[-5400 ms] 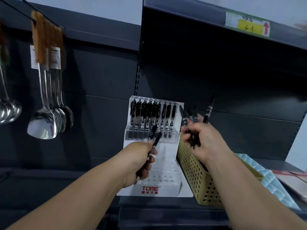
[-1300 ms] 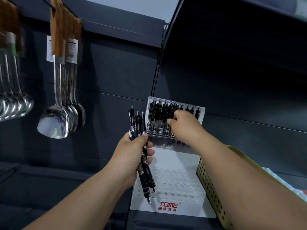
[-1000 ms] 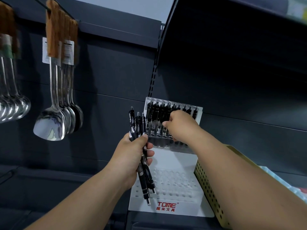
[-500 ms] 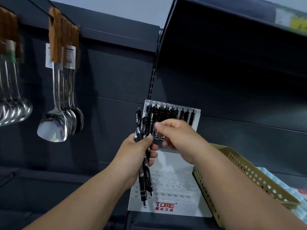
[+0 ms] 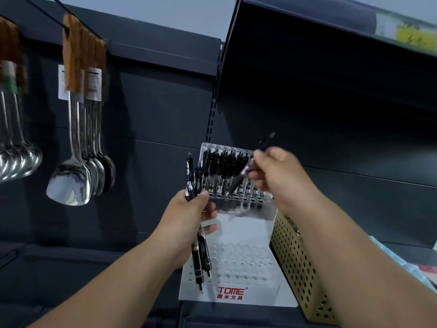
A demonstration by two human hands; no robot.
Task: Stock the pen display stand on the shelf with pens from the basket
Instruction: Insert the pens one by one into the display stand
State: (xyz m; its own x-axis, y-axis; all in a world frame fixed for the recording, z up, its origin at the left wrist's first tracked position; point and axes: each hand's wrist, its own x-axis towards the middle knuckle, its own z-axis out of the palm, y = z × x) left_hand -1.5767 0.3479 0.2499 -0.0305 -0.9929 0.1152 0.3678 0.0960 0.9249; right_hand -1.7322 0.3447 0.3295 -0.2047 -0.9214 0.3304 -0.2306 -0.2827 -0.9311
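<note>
The white pen display stand (image 5: 238, 292) marked TOME stands on the shelf, its top row holding several black pens (image 5: 220, 166). My left hand (image 5: 186, 218) grips a bundle of black pens (image 5: 199, 259) upright in front of the stand's left side. My right hand (image 5: 276, 176) pinches a single black pen (image 5: 250, 166), tilted, tip down-left, just in front of the top row. The yellow perforated basket (image 5: 298, 268) sits right of the stand, mostly behind my right forearm.
Steel ladles and spatulas (image 5: 78, 176) with wooden handles hang from hooks at the left. A dark upper shelf (image 5: 331, 24) with a yellow price tag juts out overhead. Light blue packaging (image 5: 402, 261) lies right of the basket.
My right hand took one pen from the bundle in my left hand and lifted it up and right toward the stand's top row. The left hand kept its place.
</note>
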